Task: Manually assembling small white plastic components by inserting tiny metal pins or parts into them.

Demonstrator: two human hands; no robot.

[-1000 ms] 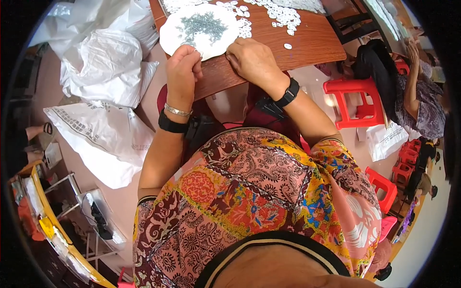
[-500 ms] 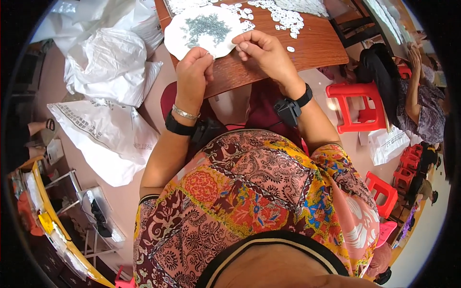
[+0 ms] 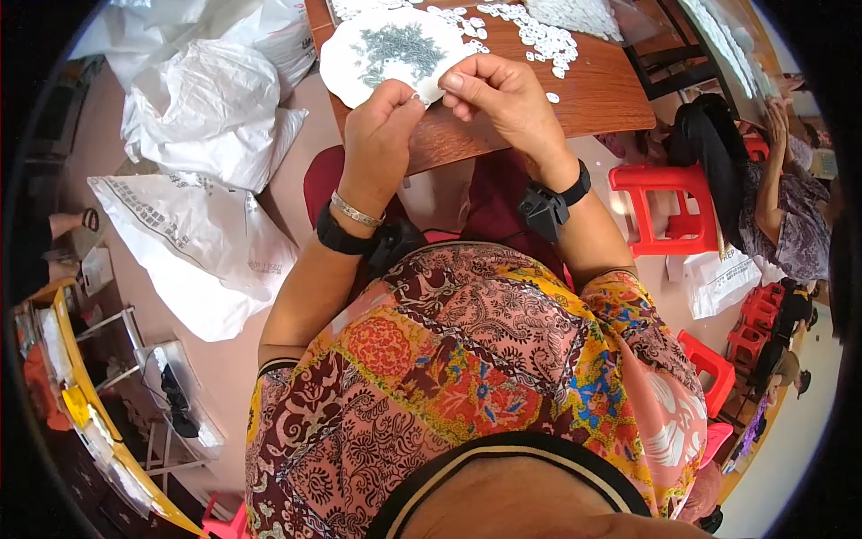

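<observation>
Above the near edge of the brown table, both of my hands are closed in a pinch, thumbs close together but apart. My left hand (image 3: pixel 384 130) grips a small white piece (image 3: pixel 417 97), mostly hidden by the fingertips. Between thumb and forefinger of my right hand (image 3: pixel 510 103), whatever is held is too small to make out. Just beyond the hands lies a white scalloped plate (image 3: pixel 336 65) bearing a pile of tiny grey metal pieces (image 3: pixel 404 49), thin and short. Several small white oval pieces (image 3: pixel 546 40) are scattered to its right; one lies alone near my right hand.
The table (image 3: pixel 602 90) ends just before my lap. Full white sacks (image 3: pixel 202 112) stand on the floor at left, a flatter sack (image 3: pixel 197 251) nearer. At right are a red stool (image 3: pixel 664 207) and a seated person (image 3: pixel 786 216). A clear bag of white pieces (image 3: pixel 575 16) lies at the table's far side.
My hands have drawn slightly closer together, the left shifting right and both staying pinched. The view has shifted a little, so the plate and table appear farther right and slightly higher.
</observation>
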